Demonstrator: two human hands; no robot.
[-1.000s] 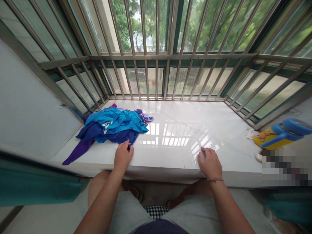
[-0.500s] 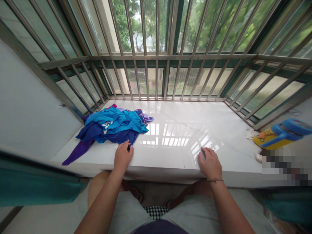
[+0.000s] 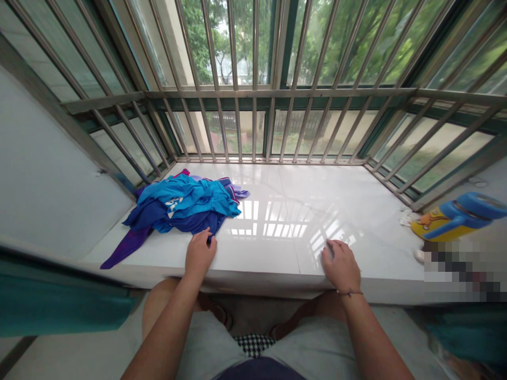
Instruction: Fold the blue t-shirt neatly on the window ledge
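A heap of crumpled blue, turquoise and purple clothes (image 3: 180,206) lies on the left part of a polished white stone windowsill (image 3: 277,182), with a purple sleeve trailing toward the front edge. My left hand (image 3: 200,254) rests at the heap's front, its fingertips on the dark blue cloth; I cannot tell whether they pinch it. My right hand (image 3: 340,266), with a thin cord bracelet on the wrist, lies on the bare stone near the front edge, holding nothing.
Steel window bars (image 3: 253,126) rise along the sill's far side, in front of the glass. A white wall (image 3: 51,158) closes the left end. A blue and yellow toy-like object (image 3: 455,220) sits at the right end beside a pixelated patch. Teal curtains (image 3: 59,301) hang at the sides.
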